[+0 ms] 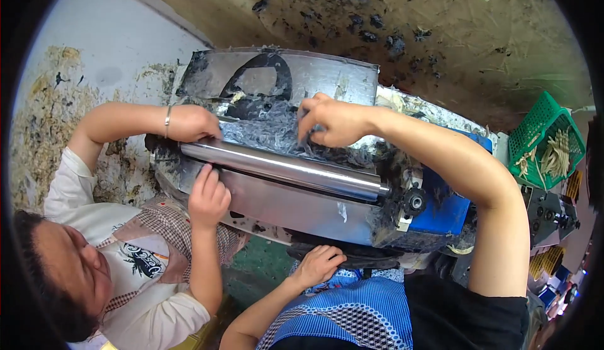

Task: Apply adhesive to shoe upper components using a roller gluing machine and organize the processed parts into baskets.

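Note:
Behind the shiny metal roller (283,169), my right hand (336,120) reaches down with bent fingers, closed on a bit of grey lint at the fluffy heap (264,129). The fingertips are slightly blurred. My left hand (318,267) lies on the dark padded front edge (358,259) of the machine, its fingers resting flat and holding nothing. A co-worker's hand (195,123) touches the roller's left end from behind. That person's other hand (209,196) is raised in front of the roller.
A curved metal sheet (333,76) with a black shape rises behind the lint. At the roller's right end are a fluff-covered bearing (414,202) and a blue housing (447,208). A green basket (544,139) stands far right. The co-worker leans in close on the left.

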